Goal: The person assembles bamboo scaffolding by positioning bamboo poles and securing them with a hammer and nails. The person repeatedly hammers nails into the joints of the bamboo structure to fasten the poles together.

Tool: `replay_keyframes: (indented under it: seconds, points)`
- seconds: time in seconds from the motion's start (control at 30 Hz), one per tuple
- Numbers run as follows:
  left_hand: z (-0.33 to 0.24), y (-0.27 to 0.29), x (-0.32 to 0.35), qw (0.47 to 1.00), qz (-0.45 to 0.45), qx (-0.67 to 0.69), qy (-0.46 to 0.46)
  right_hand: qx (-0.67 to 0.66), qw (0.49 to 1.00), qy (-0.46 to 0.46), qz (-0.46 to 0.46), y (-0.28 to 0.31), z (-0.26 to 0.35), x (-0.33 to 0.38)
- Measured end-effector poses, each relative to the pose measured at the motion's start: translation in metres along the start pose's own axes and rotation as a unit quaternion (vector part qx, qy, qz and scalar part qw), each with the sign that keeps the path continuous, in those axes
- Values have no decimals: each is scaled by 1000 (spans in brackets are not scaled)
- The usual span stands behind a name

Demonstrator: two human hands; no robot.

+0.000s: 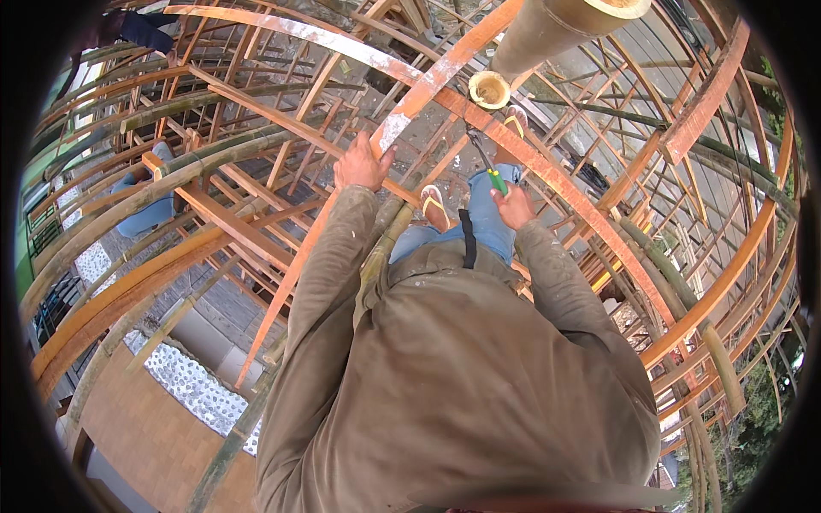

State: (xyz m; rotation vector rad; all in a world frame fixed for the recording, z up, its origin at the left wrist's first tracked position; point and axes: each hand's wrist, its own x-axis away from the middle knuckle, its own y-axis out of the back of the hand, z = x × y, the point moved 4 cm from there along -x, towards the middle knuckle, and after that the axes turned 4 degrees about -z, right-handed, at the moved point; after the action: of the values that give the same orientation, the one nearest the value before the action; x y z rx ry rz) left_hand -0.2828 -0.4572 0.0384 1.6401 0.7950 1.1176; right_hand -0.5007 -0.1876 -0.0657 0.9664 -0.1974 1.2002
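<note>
I stand high up on a curved bamboo frame, looking down past my olive shirt and jeans. My left hand [361, 164] grips a flat orange bamboo strip [428, 85] that runs up toward the top. My right hand [513, 205] is shut on a tool with a green handle [496, 181]; its dark blade [479, 150] points up toward a cut bamboo pole end [489, 89]. My feet in sandals [434, 205] rest on the bamboo members.
A thick bamboo pole [556, 26] crosses overhead at the top. Crossing bamboo laths [231, 222] and curved ribs [710, 282] surround me. Far below lie a pebbled patch [192, 385] and brown ground. Another person's dark sleeve [141, 32] shows at top left.
</note>
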Motion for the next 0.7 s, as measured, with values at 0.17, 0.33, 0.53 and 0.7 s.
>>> replay_keyframes:
  seconds: [0.17,0.33,0.53,0.7]
  points:
    - [0,0,1,1000,0,13,-1,6,996,60,-72,-10,5,21]
    - [1,-2,1,1000,-9,22,-9,-41,996,75,-41,-2,8,45]
    - [3,-3,1,999,-23,34,-25,-71,997,-8,2,16,17,49]
    - [4,-3,1,999,-29,26,-23,-7,999,40,-23,30,43,44]
